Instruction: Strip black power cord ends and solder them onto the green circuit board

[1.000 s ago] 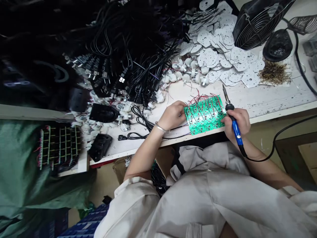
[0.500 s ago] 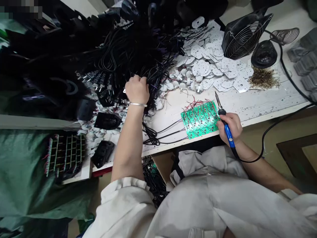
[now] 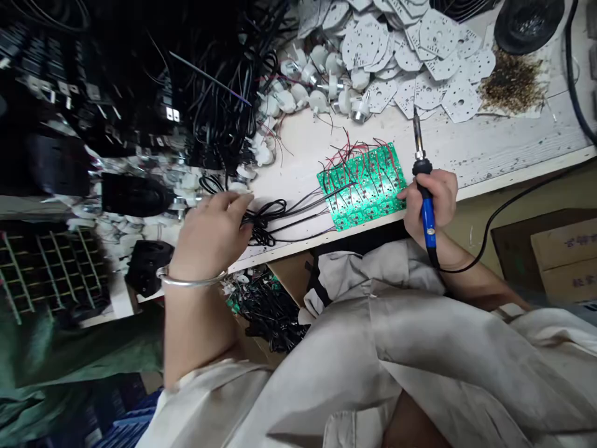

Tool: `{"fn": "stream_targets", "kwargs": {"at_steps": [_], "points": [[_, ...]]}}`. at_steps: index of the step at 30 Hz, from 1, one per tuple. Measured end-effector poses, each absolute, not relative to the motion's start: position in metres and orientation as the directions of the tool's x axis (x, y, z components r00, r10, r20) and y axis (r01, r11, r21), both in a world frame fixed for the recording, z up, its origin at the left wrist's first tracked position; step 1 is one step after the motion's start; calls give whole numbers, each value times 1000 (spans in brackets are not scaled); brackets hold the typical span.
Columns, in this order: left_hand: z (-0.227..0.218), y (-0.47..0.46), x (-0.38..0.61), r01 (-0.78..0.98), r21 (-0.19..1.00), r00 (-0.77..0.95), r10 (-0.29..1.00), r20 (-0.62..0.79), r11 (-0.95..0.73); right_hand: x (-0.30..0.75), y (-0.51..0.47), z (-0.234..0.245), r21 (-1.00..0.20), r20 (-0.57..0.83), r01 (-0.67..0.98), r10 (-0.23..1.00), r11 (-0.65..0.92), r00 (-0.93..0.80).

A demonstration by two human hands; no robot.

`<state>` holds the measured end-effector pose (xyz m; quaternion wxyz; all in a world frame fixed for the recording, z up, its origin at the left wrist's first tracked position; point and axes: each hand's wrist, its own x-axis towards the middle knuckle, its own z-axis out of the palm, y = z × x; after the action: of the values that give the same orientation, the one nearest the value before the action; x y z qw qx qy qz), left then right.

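Note:
My right hand (image 3: pixel 431 199) is wrapped round the blue handle of a soldering iron (image 3: pixel 425 180), whose bare tip points up and away, past the right edge of the circuit board. The green circuit board panel (image 3: pixel 366 196) lies beside that hand, with red and black wires rising from its far side. Left of the panel, my left hand (image 3: pixel 212 233) is closed over the coiled black cables (image 3: pixel 263 218); its fingertips are partly hidden. Several cable ends run from this bundle to the panel's left part.
White motors (image 3: pixel 298 93) and white hexagonal plates (image 3: pixel 433 68) are heaped behind the panel. A dark pile of cables with plugs (image 3: pixel 219 93) fills the back left. Black housings (image 3: pixel 148 264) lie at the left, and a dark dish (image 3: pixel 527 25) stands at the back right.
My left hand has come back from the cable pile toward me, down to the coil beside the panel. Another cable end now lies across the panel. The view has shifted nearer; the right hand keeps the iron.

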<state>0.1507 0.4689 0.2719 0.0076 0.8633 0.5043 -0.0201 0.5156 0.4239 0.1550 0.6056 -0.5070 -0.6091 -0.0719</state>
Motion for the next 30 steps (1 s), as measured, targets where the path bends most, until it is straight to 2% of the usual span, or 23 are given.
{"fn": "stream_targets", "kwargs": {"at_steps": [3,4,9,13,18,23,26,30], "points": [[269,473,212,831,200,502,855,131,-519,514,425,156,-483,824,731,532,481,194],[265,476,236,817,272,492,861,132,-508,514,425,156,-485,821,731,536,479,194],[220,481,313,842,316,434,897,84,-437,513,426,160,-499,813,721,547,481,198],[200,477,309,790,423,407,895,182,-444,514,425,160,-507,806,706,562,494,186],[214,460,300,633,558,425,844,327,-536,514,425,164,-563,782,614,596,553,181],[222,447,302,491,523,483,717,503,-697,507,422,176,-622,704,519,709,586,42],[221,444,301,436,505,506,667,547,-745,499,421,178,-593,689,523,722,612,-64],[217,439,298,403,485,503,631,591,-776,494,418,181,-594,648,543,753,593,-115]]}}
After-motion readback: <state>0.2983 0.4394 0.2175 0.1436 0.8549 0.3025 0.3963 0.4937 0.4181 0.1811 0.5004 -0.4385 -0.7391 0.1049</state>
